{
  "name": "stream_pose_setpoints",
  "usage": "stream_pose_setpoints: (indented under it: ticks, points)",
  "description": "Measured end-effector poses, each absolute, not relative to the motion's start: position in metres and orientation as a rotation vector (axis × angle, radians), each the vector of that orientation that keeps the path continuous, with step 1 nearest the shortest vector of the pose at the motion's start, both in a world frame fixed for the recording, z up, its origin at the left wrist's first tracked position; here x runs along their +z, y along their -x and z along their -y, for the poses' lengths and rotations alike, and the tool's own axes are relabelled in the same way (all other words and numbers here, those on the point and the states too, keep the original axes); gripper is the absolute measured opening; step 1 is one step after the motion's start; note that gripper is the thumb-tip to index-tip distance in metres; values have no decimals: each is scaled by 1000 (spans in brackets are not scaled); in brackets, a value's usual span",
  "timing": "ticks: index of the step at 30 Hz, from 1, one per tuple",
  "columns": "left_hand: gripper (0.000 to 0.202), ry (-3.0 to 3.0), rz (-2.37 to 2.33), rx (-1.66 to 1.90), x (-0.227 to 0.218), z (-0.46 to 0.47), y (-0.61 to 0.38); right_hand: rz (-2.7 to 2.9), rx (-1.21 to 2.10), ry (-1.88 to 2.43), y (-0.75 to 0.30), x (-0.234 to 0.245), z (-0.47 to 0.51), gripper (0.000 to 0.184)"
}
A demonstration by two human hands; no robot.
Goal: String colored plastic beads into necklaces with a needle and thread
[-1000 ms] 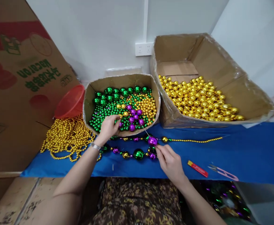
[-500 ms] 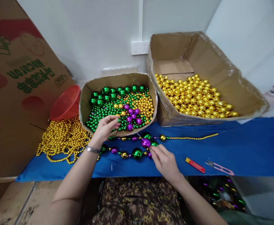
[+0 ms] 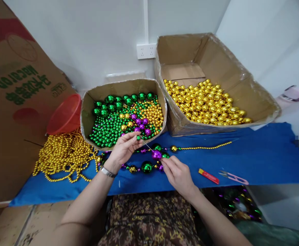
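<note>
Between the thumb and fingers of my left hand (image 3: pixel 125 146) is a small green bead (image 3: pixel 138 137), held at the tip of a thin needle (image 3: pixel 146 146). A large purple bead (image 3: pixel 156 154) sits on that needle. My right hand (image 3: pixel 178 173) pinches the needle's lower end, just behind the purple bead. Strung beads lie on the blue cloth beneath both hands, among them a big green bead (image 3: pixel 146 166) and a gold bead (image 3: pixel 132 169). Close behind my left hand stands a low cardboard box (image 3: pixel 85 118) of loose green, gold and purple beads.
A larger cardboard box (image 3: pixel 254 97) of gold beads stands back right. Gold bead strands (image 3: pixel 62 155) pile at left beside a red bowl (image 3: pixel 65 116). A red-and-yellow packet (image 3: pixel 209 176) and pink thread snips (image 3: pixel 233 177) lie at right on the blue cloth (image 3: pixel 149 186).
My left hand has moved from the box's front edge right to the needle tip, bringing the green bead there. My right hand stays nearly in place. The whole view has shifted slightly.
</note>
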State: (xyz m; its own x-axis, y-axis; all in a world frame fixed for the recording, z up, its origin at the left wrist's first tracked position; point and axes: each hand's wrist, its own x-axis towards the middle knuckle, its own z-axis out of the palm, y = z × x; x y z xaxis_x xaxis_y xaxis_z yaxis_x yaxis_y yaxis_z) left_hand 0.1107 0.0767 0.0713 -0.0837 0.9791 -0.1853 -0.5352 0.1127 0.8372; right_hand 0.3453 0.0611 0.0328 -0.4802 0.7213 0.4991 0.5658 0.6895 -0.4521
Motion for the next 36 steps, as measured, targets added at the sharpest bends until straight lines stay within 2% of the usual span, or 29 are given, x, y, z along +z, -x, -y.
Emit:
stream_pose_setpoints:
  ticks: [9,16,25,33,36]
  points:
    - [29,-678,-930,1438,73,-76,-114,2225,276,983,-346,35,-61,28]
    - [19,-660,-903,1425,74,-76,-116,2216,270,992,-348,34,-62,28]
    - [27,-681,-945,1397,76,-76,-119,2226,263,1014,-351,33,-62,28]
    - [26,-948,-1059,1314,80,-76,-132,2279,96,1061,-363,33,-68,24]
    - [22,-1047,-1053,1264,81,-78,-151,2247,161,1084,-378,33,-72,23]
